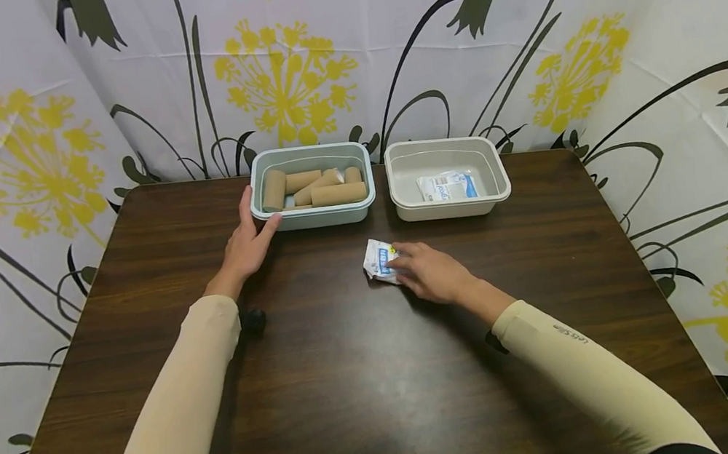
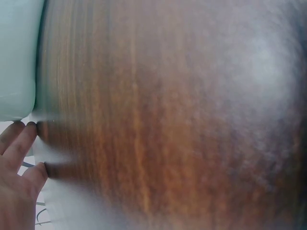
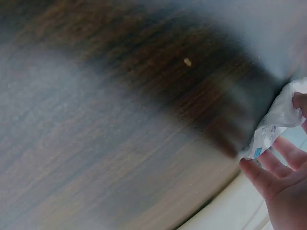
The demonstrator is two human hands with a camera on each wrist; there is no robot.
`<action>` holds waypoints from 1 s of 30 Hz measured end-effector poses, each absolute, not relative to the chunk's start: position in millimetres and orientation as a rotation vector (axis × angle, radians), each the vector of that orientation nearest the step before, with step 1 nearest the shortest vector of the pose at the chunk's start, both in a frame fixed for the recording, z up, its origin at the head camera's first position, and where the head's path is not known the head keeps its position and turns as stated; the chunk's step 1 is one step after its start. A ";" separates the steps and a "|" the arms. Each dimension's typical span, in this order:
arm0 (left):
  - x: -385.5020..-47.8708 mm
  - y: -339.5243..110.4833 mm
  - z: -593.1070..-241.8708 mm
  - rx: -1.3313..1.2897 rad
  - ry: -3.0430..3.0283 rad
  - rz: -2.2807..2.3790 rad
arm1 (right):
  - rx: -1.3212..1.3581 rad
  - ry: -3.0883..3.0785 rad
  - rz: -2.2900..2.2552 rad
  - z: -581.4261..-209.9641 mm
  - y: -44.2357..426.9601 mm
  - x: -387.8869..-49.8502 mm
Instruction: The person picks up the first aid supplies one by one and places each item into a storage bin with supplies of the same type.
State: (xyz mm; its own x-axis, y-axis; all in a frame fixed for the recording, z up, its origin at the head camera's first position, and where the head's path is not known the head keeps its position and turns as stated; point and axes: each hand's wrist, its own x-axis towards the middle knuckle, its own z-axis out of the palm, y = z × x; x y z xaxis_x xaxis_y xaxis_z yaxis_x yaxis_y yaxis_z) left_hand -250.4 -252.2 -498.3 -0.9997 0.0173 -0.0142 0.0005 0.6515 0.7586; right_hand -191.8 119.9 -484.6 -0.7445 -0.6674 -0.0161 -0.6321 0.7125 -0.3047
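Note:
A light blue plastic bin (image 1: pixel 317 218) stands at the back of the table, holding several brown cardboard tubes (image 1: pixel 338 194). At its left front corner rests my left hand (image 1: pixel 246 251), the thumb by the front rim and the fingers along the side. In the left wrist view, those fingers (image 2: pixel 19 143) look loosely extended beside the bin. On the table in front of the bins is a small white packet (image 1: pixel 379 260) with a blue label. My right hand (image 1: pixel 434 273) holds its right side; in the right wrist view the crinkled packet (image 3: pixel 280 115) lies between thumb and fingers.
To the right of the blue bin stands a beige bin (image 1: pixel 451 210) with a white and blue packet (image 1: pixel 447 187) inside. The dark wooden table (image 1: pixel 353 389) is edged by a flower-patterned curtain (image 1: pixel 334 54) at the back and sides.

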 end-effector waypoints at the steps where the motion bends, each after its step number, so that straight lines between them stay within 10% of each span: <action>1: -250.5 -252.1 -498.0 0.016 2.837 1.304 | -1.058 2.800 -0.429 -484.5 120.1 -192.1; 30: -250.0 -252.6 -497.1 0.008 2.824 1.285 | -1.276 2.635 -0.584 -462.1 130.2 -162.8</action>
State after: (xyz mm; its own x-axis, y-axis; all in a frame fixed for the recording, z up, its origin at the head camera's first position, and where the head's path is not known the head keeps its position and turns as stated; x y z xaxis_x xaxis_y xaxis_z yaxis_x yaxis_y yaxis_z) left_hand -250.0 -252.6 -497.1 -0.9992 0.0206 -0.0336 -0.0118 0.6572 0.7536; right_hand -162.8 130.2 -462.1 -0.6246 -0.7804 0.0287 -0.7194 0.5608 -0.4098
